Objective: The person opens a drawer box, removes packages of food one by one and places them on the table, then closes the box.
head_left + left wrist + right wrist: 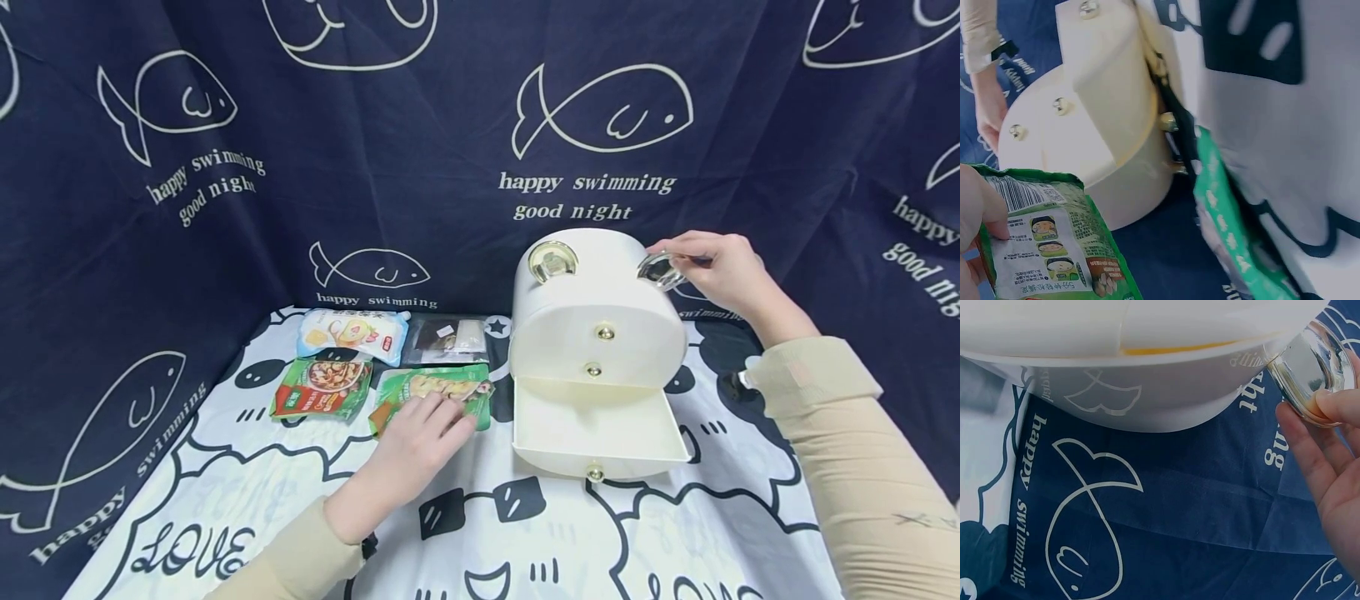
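At the right stands a white cabinet (592, 342) with shiny gold round ears and small gold knobs; its lowest drawer (592, 417) is pulled out. The right hand (716, 267) pinches the right gold ear (1313, 375) between thumb and fingers. To the cabinet's left, a green food packet (442, 387) lies under the left hand (427, 450). The left wrist view shows the left thumb over the printed back of that packet (1054, 237), the fingers gripping its edge. Part of the packet's front is hidden by the hand.
Behind the green packet lie a blue-and-white pouch (352, 333) and a clear-and-dark packet (450, 340). A red-and-green packet (322, 387) is at the left. A white patterned cloth (300, 500) covers the table, and a dark fish-print curtain (450, 150) hangs behind.
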{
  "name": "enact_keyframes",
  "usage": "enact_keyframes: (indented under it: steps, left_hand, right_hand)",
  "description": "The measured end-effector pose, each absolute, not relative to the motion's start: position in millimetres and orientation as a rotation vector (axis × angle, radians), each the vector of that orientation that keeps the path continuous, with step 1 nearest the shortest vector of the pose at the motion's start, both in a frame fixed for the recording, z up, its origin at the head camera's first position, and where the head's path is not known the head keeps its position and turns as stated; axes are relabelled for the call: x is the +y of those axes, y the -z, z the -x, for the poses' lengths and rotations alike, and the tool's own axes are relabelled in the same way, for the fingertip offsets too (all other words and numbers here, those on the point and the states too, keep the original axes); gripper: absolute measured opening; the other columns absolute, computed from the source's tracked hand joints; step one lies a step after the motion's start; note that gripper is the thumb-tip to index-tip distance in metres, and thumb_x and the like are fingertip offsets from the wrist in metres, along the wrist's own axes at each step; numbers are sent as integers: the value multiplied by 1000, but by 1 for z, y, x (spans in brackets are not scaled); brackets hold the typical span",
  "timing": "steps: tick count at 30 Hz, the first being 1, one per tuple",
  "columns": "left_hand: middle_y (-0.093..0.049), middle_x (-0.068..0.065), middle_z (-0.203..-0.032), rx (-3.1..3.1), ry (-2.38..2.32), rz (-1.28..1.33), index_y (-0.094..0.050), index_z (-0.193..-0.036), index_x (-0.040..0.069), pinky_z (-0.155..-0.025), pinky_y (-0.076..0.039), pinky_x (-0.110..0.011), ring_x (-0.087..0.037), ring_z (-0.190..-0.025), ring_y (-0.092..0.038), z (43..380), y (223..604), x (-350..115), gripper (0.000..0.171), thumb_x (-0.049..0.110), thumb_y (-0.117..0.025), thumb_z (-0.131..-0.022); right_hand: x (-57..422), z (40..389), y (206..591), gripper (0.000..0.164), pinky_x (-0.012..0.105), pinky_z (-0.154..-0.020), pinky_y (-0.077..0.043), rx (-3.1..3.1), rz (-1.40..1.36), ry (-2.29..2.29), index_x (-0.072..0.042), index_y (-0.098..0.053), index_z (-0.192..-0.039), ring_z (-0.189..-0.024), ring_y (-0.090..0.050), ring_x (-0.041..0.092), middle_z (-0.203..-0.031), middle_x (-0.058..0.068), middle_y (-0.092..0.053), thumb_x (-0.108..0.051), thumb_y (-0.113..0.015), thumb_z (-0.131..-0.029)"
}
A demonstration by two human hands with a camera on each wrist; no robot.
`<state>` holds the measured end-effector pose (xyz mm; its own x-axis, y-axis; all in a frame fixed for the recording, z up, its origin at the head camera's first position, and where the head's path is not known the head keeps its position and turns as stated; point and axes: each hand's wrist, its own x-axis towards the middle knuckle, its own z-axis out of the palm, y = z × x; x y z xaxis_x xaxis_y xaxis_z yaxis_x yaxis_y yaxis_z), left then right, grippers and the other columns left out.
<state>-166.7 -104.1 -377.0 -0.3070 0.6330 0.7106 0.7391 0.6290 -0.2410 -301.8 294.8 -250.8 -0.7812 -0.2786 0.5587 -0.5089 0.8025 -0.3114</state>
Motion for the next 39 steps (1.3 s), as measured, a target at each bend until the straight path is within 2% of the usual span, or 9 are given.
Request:
enact_keyframes:
  steps: [7,13,25,32,39]
  left_hand:
    - [-54,-2,-94,-2112,84,1103,-57,-96,12,-66,-41,-29,-21,-83,-50,168,389,-111,17,8,-42,-90]
    - [-51,-1,-93,-2172,-2,1138,-54,-97,12,-65,-42,-29,-19,-83,-49,169,397,-113,17,6,-43,-87]
    - [-55,-3,-108,-2388,-156,1169,-54,-105,15,-79,-50,-34,-20,-99,-52,169,412,-111,24,9,-61,-84]
    - [-56,-6,-116,-2467,-185,1186,-53,-106,16,-79,-53,-35,-20,-102,-54,168,418,-109,26,11,-66,-83]
    - [-55,0,-101,-2447,-243,1200,-53,-101,18,-67,-51,-32,-17,-94,-53,167,427,-105,22,13,-66,-84]
  right_hand:
    - [294,301,251,28,15,-47,-31,-2482,-593,-618,-17,-75,-100,-62,-43,-2,-96,4,-69,2,-62,-84]
    - [295,302,251,28,13,-50,-33,-2479,-602,-636,-16,-75,-100,-63,-44,-2,-96,6,-69,3,-62,-83]
    - [295,304,252,28,10,-55,-33,-2463,-620,-652,-14,-75,-98,-66,-44,-3,-96,8,-70,5,-63,-82]
    - [294,302,251,29,9,-58,-34,-2473,-621,-664,-13,-75,-99,-67,-45,-2,-96,8,-70,6,-62,-82]
    - [294,302,251,30,8,-58,-34,-2469,-633,-664,-12,-75,-99,-68,-45,-2,-96,8,-70,8,-61,-82]
